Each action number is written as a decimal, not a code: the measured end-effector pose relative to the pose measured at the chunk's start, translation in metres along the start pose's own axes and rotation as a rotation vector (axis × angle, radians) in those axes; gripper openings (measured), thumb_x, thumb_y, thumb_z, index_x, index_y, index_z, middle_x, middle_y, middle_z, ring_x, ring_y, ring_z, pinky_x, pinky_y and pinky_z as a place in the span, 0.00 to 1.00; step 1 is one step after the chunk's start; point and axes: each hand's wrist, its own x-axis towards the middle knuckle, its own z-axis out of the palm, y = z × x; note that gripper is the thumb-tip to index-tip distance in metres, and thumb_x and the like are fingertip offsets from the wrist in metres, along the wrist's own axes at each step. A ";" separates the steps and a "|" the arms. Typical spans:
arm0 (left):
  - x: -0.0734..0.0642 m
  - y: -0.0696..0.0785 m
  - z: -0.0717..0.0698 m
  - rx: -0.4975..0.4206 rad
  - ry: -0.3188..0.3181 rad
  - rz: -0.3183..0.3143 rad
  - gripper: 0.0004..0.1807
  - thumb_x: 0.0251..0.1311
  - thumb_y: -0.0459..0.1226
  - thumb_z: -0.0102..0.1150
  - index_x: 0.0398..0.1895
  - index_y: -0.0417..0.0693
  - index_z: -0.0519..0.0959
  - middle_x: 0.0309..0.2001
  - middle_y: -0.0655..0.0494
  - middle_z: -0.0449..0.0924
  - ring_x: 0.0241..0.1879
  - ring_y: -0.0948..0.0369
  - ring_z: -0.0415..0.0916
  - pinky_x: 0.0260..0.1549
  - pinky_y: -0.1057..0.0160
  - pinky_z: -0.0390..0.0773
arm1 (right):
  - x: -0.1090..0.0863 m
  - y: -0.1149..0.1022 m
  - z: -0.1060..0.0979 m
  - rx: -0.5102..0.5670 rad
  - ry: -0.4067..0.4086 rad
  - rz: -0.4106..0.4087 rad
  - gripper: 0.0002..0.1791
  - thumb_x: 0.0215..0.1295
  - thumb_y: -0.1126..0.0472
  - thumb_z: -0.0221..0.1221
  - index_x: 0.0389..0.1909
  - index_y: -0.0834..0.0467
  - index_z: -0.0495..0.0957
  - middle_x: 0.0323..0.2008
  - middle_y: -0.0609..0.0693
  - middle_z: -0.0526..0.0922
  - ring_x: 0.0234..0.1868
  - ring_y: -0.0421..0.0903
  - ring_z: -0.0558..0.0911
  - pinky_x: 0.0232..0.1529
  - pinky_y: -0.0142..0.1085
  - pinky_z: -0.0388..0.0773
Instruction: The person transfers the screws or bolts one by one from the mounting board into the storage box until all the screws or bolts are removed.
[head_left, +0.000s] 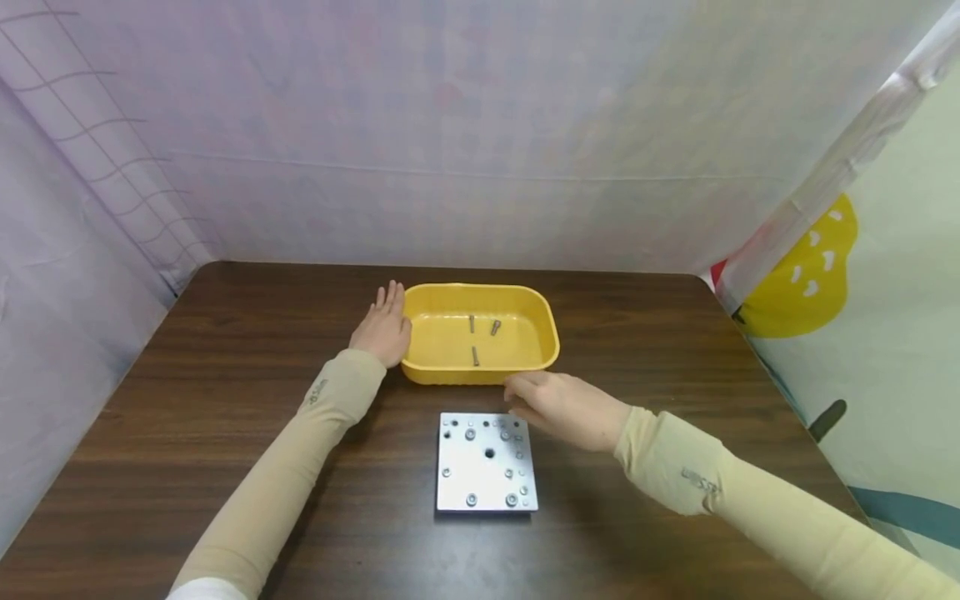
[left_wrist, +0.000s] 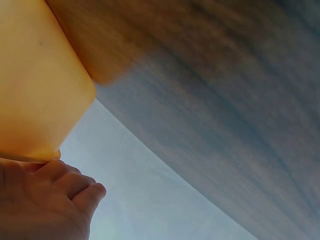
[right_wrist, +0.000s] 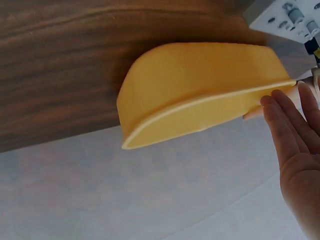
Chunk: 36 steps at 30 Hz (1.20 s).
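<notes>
A yellow plastic tray (head_left: 480, 376) holds 3 small metal screws, one of them a short screw (head_left: 496, 327) lying tilted at the right. My left hand (head_left: 382, 327) rests against the tray's left side, fingers extended along the rim. My right hand (head_left: 558, 406) hovers by the tray's front rim, above the far right corner of a square metal plate (head_left: 480, 483). Its fingers bend downward in the head view; in the right wrist view several fingers (right_wrist: 282, 130) overlap the rim. I cannot tell whether its thumb and index finger hold anything. Several socket-head screws and holes dot the plate.
Everything stands on a dark wood table (head_left: 225, 400). Pale cloth (head_left: 480, 167) hangs right behind the table's far edge, with more cloth on both sides. The plate lies just in front of the tray.
</notes>
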 end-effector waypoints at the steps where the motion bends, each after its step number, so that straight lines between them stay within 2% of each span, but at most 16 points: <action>1: 0.000 0.000 0.000 -0.002 0.000 0.001 0.33 0.77 0.40 0.27 0.78 0.36 0.34 0.79 0.42 0.29 0.79 0.43 0.32 0.78 0.47 0.42 | -0.001 0.000 0.001 0.002 0.001 -0.002 0.06 0.65 0.64 0.63 0.41 0.59 0.79 0.36 0.48 0.84 0.37 0.41 0.85 0.39 0.31 0.85; 4: 0.000 -0.001 0.001 -0.010 0.004 0.003 0.33 0.76 0.39 0.27 0.78 0.36 0.35 0.79 0.41 0.29 0.79 0.43 0.32 0.78 0.47 0.42 | -0.005 -0.001 0.003 0.026 -0.008 0.003 0.07 0.65 0.64 0.63 0.42 0.60 0.79 0.38 0.49 0.84 0.38 0.41 0.85 0.41 0.31 0.85; 10: 0.001 -0.002 0.002 -0.022 0.010 0.007 0.33 0.76 0.39 0.27 0.78 0.35 0.37 0.79 0.41 0.31 0.79 0.43 0.33 0.78 0.47 0.42 | -0.012 -0.004 0.009 0.078 -0.062 0.020 0.09 0.65 0.64 0.63 0.45 0.61 0.81 0.51 0.59 0.84 0.49 0.50 0.86 0.51 0.38 0.85; 17: 0.000 -0.001 0.001 -0.024 0.014 0.006 0.33 0.76 0.39 0.28 0.78 0.36 0.36 0.79 0.42 0.31 0.79 0.44 0.33 0.78 0.48 0.43 | -0.022 -0.008 0.018 0.050 -0.056 0.017 0.22 0.63 0.63 0.65 0.55 0.68 0.77 0.49 0.57 0.85 0.47 0.49 0.86 0.50 0.37 0.85; 25: 0.001 -0.002 0.002 -0.022 0.012 0.009 0.33 0.76 0.39 0.27 0.78 0.35 0.36 0.79 0.41 0.30 0.78 0.43 0.32 0.78 0.47 0.42 | -0.031 -0.014 0.033 0.001 -0.048 0.004 0.10 0.61 0.62 0.67 0.42 0.60 0.81 0.52 0.59 0.83 0.50 0.50 0.85 0.51 0.37 0.84; 30: 0.002 -0.003 0.002 -0.015 0.014 0.010 0.33 0.76 0.39 0.28 0.78 0.36 0.35 0.79 0.41 0.31 0.78 0.43 0.33 0.78 0.47 0.42 | -0.033 -0.014 0.038 -0.040 -0.016 -0.009 0.10 0.61 0.62 0.68 0.41 0.59 0.82 0.55 0.60 0.82 0.53 0.51 0.84 0.54 0.38 0.83; 36: 0.001 -0.002 0.002 -0.015 0.012 0.006 0.33 0.76 0.40 0.27 0.78 0.37 0.35 0.79 0.41 0.31 0.79 0.44 0.33 0.78 0.48 0.42 | -0.035 -0.015 0.041 -0.056 -0.017 0.000 0.09 0.62 0.62 0.67 0.41 0.59 0.82 0.57 0.61 0.81 0.56 0.53 0.83 0.56 0.40 0.82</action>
